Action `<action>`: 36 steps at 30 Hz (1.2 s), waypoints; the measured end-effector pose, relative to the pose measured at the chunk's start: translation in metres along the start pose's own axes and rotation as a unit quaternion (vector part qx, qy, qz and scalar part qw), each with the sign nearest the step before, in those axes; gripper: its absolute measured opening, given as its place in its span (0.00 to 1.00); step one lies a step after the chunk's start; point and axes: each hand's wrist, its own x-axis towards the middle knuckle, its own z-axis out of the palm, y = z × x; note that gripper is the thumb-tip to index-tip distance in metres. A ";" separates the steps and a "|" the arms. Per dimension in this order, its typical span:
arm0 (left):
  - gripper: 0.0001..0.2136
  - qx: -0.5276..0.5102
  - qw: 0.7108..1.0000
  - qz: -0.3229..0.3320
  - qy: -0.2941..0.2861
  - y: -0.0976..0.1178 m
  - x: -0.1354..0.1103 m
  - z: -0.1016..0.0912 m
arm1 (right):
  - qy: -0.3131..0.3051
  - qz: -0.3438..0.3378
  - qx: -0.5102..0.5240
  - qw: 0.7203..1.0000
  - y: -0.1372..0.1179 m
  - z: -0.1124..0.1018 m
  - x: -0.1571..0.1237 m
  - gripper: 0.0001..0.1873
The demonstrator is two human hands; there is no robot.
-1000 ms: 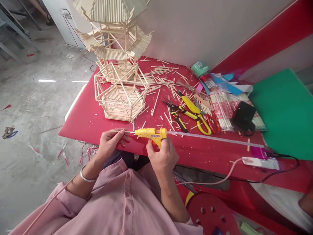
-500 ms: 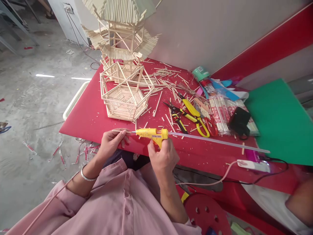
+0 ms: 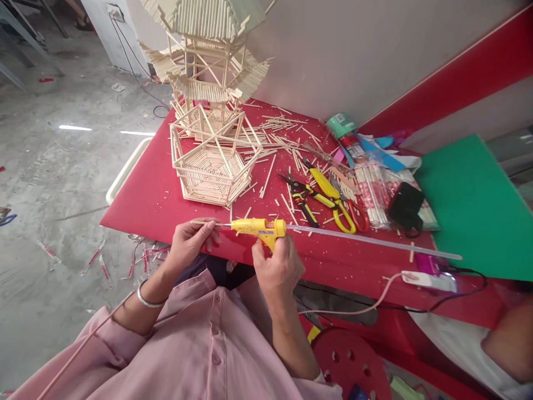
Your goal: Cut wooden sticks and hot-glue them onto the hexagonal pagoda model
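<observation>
Between thumb and fingers, my left hand pinches a thin wooden stick held level over the table's front edge. My right hand wraps round the handle of a yellow hot glue gun, its nozzle pointing left and meeting the stick's end by my left fingers. A long translucent glue stick juts from the back of the gun. Beyond my hands stands an open hexagonal frame of sticks with a slatted base. Behind it rises a tiered stick pavilion with slatted roofs.
Loose sticks litter the red table. To the right lie black-and-yellow pliers, yellow-handled scissors, packed stick bundles and a green board. A white power strip with cables sits near the front edge. Another person's arm shows lower right.
Both hands, the stick and the glue gun hold almost the same position. The view has shifted very slightly.
</observation>
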 end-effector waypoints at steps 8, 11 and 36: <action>0.16 0.013 1.000 0.004 0.004 0.003 -0.001 0.001 | 0.009 -0.007 -0.003 1.000 0.001 0.000 0.000 0.07; 0.16 0.013 1.000 0.006 0.004 0.002 -0.001 0.001 | 0.016 -0.011 -0.008 1.000 0.001 0.000 0.001 0.08; 0.18 -0.064 0.998 0.003 0.021 0.007 0.001 0.002 | -0.003 0.131 0.050 0.990 0.030 0.000 -0.017 0.15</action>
